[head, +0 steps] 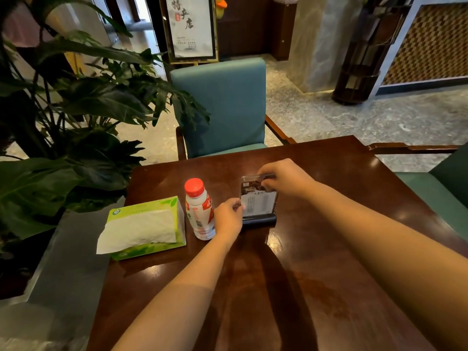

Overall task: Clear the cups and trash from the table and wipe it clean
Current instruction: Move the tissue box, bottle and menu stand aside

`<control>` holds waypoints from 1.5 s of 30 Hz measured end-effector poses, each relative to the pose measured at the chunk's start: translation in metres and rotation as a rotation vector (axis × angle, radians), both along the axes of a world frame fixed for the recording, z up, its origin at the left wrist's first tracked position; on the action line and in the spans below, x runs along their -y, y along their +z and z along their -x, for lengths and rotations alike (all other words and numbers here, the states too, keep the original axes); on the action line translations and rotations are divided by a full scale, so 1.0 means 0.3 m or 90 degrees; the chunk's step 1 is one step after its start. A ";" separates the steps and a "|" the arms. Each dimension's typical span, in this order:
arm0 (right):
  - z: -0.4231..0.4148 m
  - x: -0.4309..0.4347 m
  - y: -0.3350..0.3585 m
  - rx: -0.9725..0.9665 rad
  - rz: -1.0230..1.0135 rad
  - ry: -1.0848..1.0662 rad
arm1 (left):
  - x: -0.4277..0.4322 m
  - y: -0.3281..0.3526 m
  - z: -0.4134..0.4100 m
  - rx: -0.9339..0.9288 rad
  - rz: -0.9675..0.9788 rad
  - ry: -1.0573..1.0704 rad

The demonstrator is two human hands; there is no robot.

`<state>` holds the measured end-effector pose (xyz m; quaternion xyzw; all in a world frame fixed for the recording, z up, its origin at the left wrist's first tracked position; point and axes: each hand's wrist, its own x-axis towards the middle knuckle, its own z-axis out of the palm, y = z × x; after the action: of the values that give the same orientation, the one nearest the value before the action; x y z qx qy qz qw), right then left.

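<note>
— What is held?
— The acrylic sign stand (260, 202) is pinched at its left edge by the left hand (228, 219), and its top is gripped by the right hand (286, 178).
— And the red-capped bottle (200, 211)?
— Stood upright on the surface (329, 249), beside the tissue pack (144, 224).

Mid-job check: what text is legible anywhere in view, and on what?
"特产店", probably: brush characters on the gold-framed floor sign; its small print is unreadable.
White plastic bottle with red cap: label blurred.
Green tissue pack: logo unreadable.
Clear acrylic table card: print too small.
</note>
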<state>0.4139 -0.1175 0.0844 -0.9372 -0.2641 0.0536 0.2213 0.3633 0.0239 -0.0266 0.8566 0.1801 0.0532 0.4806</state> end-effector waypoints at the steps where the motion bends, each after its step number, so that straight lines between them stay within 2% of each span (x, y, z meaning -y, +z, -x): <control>1: 0.002 0.000 -0.003 -0.002 0.003 0.001 | 0.003 -0.003 0.000 -0.001 0.008 0.008; 9: -0.012 -0.038 0.005 0.008 0.079 0.012 | 0.001 0.004 0.008 -0.016 0.021 -0.008; 14: -0.018 -0.038 0.007 0.009 0.088 -0.005 | 0.005 0.001 0.000 -0.030 -0.016 -0.016; 22: -0.019 -0.036 -0.014 -0.022 0.085 -0.039 | 0.010 -0.001 0.012 -0.031 0.006 -0.033; 25: -0.011 -0.039 0.004 0.041 0.160 -0.042 | 0.010 0.021 0.025 -0.046 0.027 -0.034; 28: 0.008 -0.029 0.036 0.078 0.169 -0.065 | -0.009 0.041 0.036 -0.072 0.005 -0.047; 33: 0.065 0.020 0.081 0.050 0.156 -0.162 | -0.041 0.088 0.068 -0.165 -0.076 -0.140; 38: 0.194 0.088 0.075 -0.114 0.173 -0.219 | -0.054 0.189 0.119 -0.244 -0.201 -0.343; 41: 0.295 0.117 0.071 -0.173 0.198 -0.220 | -0.057 0.255 0.159 -0.235 -0.296 -0.433; 45: 0.418 0.148 0.071 -0.190 0.224 -0.225 | -0.062 0.299 0.234 -0.197 -0.393 -0.481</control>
<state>0.2884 -0.1619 0.1058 -0.9745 -0.0479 0.1963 0.0980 0.2932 0.0426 0.0631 0.9618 -0.0971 -0.2011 0.1584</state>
